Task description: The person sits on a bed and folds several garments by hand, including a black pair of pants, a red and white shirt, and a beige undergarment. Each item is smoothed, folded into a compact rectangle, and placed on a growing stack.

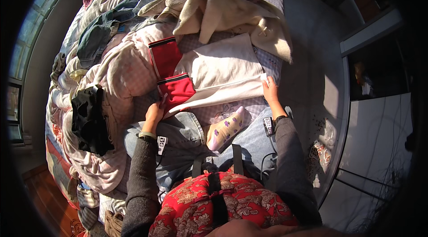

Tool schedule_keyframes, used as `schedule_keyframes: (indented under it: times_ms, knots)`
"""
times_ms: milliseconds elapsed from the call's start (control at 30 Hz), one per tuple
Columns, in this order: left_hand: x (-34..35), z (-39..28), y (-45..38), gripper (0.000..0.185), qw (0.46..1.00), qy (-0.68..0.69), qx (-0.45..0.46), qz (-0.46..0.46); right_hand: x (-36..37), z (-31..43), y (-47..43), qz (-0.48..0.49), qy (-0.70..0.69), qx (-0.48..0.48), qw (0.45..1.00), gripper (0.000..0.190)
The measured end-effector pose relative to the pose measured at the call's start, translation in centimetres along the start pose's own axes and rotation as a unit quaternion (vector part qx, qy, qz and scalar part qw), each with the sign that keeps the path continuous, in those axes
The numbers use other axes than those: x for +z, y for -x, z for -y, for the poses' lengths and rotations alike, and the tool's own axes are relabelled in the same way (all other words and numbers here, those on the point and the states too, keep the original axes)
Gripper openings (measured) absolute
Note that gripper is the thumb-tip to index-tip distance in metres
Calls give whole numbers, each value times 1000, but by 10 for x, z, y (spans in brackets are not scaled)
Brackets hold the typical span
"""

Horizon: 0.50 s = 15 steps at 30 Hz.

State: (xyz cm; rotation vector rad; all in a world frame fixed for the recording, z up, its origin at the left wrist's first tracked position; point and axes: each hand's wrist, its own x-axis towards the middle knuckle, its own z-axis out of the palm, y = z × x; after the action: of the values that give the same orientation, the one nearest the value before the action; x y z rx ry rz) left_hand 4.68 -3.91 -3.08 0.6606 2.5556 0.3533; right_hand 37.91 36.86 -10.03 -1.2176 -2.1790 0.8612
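A white garment (217, 66) with two red panels lies spread across the bed in front of me, and one long side of it is folded over. Each red panel (177, 89) ends in a black and white striped edge. My left hand (154, 113) grips the garment at the near red panel, its fingertips partly hidden by cloth. At the other end, my right hand (270, 89) pinches the white corner of the folded strip. Between my arms, my foot in a flowered sock (225, 130) rests on the checked sheet (217, 111), just below the garment.
Beyond the garment lies a heap with a cream fleece-like garment (214, 9) and denim clothing (97, 36). A rumpled pale blanket (120, 66) covers the left side, with a folded black garment (90, 120) on it. Right of the bed, litter (321, 153) lies on the floor beside a white cabinet (378, 136).
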Motion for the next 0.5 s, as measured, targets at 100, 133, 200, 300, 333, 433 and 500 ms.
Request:
schedule_keyframes:
  times_ms: [100, 133, 200, 300, 333, 433, 500]
  knots:
    - [-3, 1, 2, 41, 999, -33, 15, 31, 1, 3, 6, -12, 18, -15, 1000, 23]
    - [-6, 0, 4, 42, 998, -42, 21, 47, 1, 3, 6, -18, 11, -19, 1000, 22]
    - [-19, 3, 8, 41, 996, -36, 47, 64, -1, 3, 6, -29, -11, -22, 999, 22]
    - [-30, 10, 17, 34, 992, 80, 91, 25, -6, 3, 10, -93, -27, -65, 993, 22]
    - [-30, 13, 18, 34, 995, 40, 89, 20, -8, 4, 12, -46, -18, -16, 999, 22]
    - [-22, 17, 14, 35, 991, -88, 67, 77, -11, 16, 17, -1, 13, 53, 998, 30]
    - [-15, 17, 10, 35, 984, -101, 111, 91, -9, 33, 12, -44, 78, 7, 996, 38]
